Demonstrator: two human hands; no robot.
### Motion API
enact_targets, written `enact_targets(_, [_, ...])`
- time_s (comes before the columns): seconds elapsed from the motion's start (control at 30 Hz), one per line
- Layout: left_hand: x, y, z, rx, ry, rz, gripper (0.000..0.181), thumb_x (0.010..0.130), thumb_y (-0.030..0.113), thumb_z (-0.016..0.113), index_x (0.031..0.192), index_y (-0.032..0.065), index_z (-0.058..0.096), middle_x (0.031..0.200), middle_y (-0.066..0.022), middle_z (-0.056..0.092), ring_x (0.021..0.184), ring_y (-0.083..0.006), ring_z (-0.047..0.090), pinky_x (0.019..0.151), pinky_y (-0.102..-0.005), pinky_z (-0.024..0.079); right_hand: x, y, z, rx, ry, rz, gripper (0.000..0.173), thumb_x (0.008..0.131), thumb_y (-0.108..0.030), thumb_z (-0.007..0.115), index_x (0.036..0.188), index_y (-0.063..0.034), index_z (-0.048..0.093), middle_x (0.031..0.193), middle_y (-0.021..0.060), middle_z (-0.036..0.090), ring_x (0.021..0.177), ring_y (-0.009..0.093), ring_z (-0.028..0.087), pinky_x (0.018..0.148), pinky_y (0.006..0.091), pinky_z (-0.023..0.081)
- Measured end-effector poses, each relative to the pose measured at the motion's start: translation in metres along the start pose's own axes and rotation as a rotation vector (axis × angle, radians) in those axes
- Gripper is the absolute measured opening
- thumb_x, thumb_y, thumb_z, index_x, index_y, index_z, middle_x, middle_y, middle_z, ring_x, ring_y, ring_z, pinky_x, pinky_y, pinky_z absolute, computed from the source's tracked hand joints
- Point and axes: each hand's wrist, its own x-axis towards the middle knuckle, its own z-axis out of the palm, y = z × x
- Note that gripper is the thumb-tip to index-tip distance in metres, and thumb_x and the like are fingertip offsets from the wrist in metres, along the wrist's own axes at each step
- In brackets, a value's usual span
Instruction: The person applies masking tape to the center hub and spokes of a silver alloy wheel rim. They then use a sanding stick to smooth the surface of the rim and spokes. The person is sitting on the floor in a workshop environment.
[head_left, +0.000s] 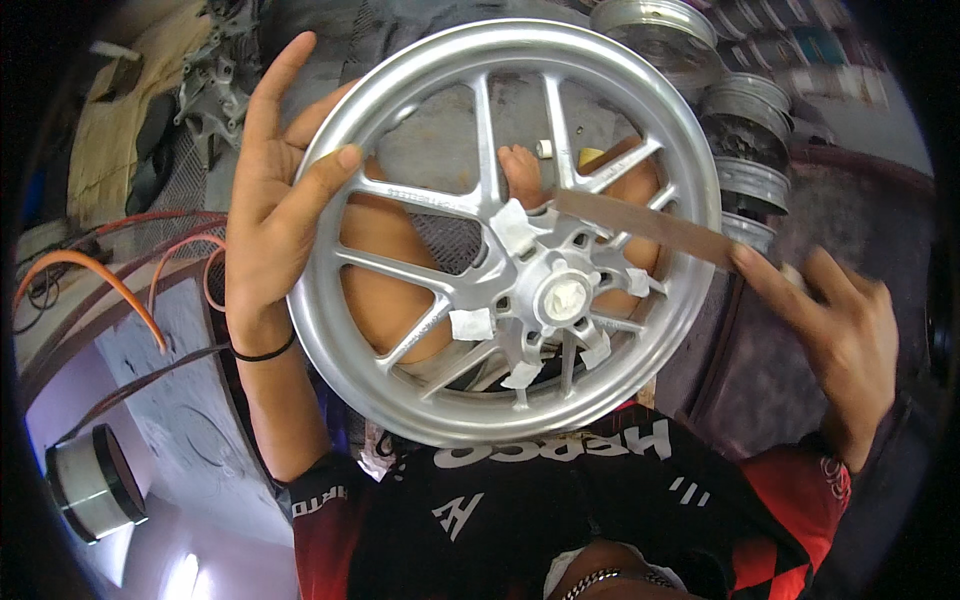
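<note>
A silver cast-alloy motorcycle wheel (504, 97) without a tyre stands tilted before me, its lower rim close to my shirt. My left hand (274, 187) steadies its left rim, thumb on the face and other fingers spread behind or beside it. Pinched in my right hand (840, 315) is a long, flat brown strip (645, 220), whose material I cannot make out. Its far end lies over the spokes above the hub. White tape covers the hub centre (564, 298), and white tape pieces (473, 325) stick to the mounts around it.
Stacked metal wheel rims (750, 180) stand at the right. Metal castings (214, 94) lie at the upper left, above an orange hose (105, 277). A small white roll (544, 149) is on the floor beyond the wheel, near my bare foot (521, 174).
</note>
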Motion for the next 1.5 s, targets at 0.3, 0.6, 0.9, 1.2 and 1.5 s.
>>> enact_targets(0.3, [-0.003,0.002,0.005,-0.018,0.046,0.005,0.084,0.091,0.001,0.065,0.161,0.0042,0.019,0.139,-0.0274,0.058,0.126,-0.0284,0.061,0.109,-0.0376,0.046,-0.004,-0.007,0.007,0.012,0.017,-0.015,0.068,0.080,-0.006,0.068,0.144,-0.0307,0.061,0.070,0.0042,0.039,0.058,0.020,0.053,0.053,0.0384,0.045])
enact_targets(0.6, [-0.003,0.005,0.005,0.006,0.023,-0.002,0.081,0.094,-0.002,0.062,0.161,0.0029,0.017,0.137,-0.0270,0.060,0.125,-0.0275,0.061,0.107,-0.0376,0.047,-0.013,-0.013,0.029,0.090,0.037,0.129,0.065,0.082,-0.005,0.070,0.140,-0.0316,0.064,0.068,0.0053,0.044,0.053,0.022,0.053,0.053,0.0400,0.046])
enact_targets(0.9, [-0.003,0.004,0.006,0.031,0.044,-0.012,0.084,0.092,0.002,0.066,0.161,0.0044,0.019,0.139,-0.0253,0.059,0.123,-0.0257,0.061,0.107,-0.0366,0.046,-0.022,-0.019,0.037,0.217,0.060,0.136,0.067,0.080,-0.003,0.069,0.141,-0.0318,0.064,0.069,0.0043,0.049,0.057,0.020,0.057,0.053,0.0381,0.047])
enact_targets(1.2, [-0.001,0.004,0.005,0.130,0.043,-0.005,0.080,0.094,-0.004,0.060,0.161,0.0038,0.017,0.136,-0.0272,0.060,0.123,-0.0272,0.062,0.106,-0.0376,0.047,-0.013,-0.008,0.045,0.099,0.143,0.062,0.071,0.084,-0.004,0.066,0.147,-0.0355,0.056,0.070,0.0049,0.046,0.055,0.020,0.053,0.053,0.0383,0.046])
enact_targets(1.5, [-0.104,-0.003,0.022,0.484,0.358,-0.051,0.079,0.095,-0.005,0.060,0.162,0.0047,0.020,0.142,-0.0228,0.056,0.130,-0.0247,0.055,0.111,-0.0381,0.040,-0.053,0.020,0.149,0.748,0.396,0.204,0.037,0.097,-0.022,0.066,0.125,0.0015,0.065,0.103,0.0166,0.070,0.082,0.030,0.069,0.076,0.0364,0.054])
